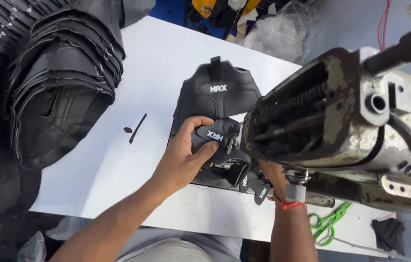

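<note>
Right under the head of the worn sewing machine [341, 121], both hands are busy with black shoe-upper pieces. The left hand [186, 155] is curled closed around a small black tongue piece [213, 138], thumb on top and fingers wrapped over its edge, pressing it toward the needle area. It lies on a larger black shoe upper [217, 92] spread flat on the white desk [157, 63], whose upper end points away from the person. The right hand [271, 174] reaches in beneath the machine head; most of it is hidden, so I cannot tell how far it is open, though it touches the black pieces there. A red thread band [285, 204] circles that wrist. More small black pieces [259, 189] sit just beside it. To the left, a tall stack of black uppers [60, 82] overlaps the desk edge. Green-handled scissors [329, 223] lie near the right forearm, and a thin black scrap [137, 128] rests on the desk.
</note>
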